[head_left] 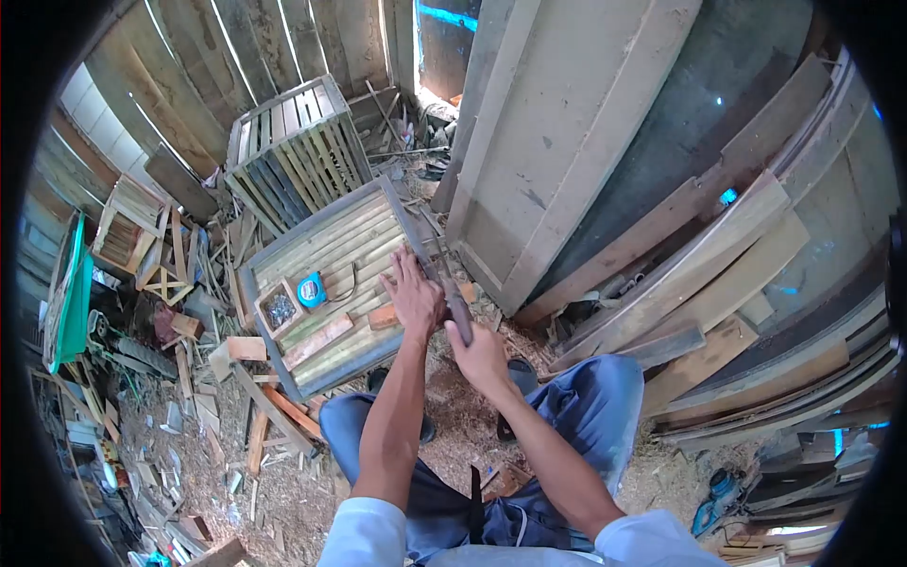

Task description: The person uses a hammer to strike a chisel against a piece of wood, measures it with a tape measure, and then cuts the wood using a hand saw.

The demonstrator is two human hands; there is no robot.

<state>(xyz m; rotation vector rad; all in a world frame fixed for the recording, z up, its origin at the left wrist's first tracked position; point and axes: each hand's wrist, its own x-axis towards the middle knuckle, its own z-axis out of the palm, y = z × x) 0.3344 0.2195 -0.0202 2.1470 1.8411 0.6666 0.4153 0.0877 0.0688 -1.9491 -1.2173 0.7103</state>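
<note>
My left hand (416, 298) lies with its fingers stretched out on a slatted wooden panel (260, 283) with a dark frame. Beside its wrist is a short reddish wood piece (383, 317). My right hand (480, 357) is closed around the dark handle of a long, narrow hand tool (455, 307), which points away from me along the panel's right edge. Whether its blade is a saw or a knife cannot be made out. On the panel are a blue tape measure (311, 290), a small wooden box (280, 310) of metal bits, and a flat wood strip (318, 340).
A slatted wooden crate (298, 156) stands behind the panel. Large boards (557, 142) lean at the right, with stacked planks (699, 293) beside them. Wood scraps (274, 416) and shavings cover the floor. A green sheet-like object (71, 293) is at far left, a blue tool (715, 501) at lower right.
</note>
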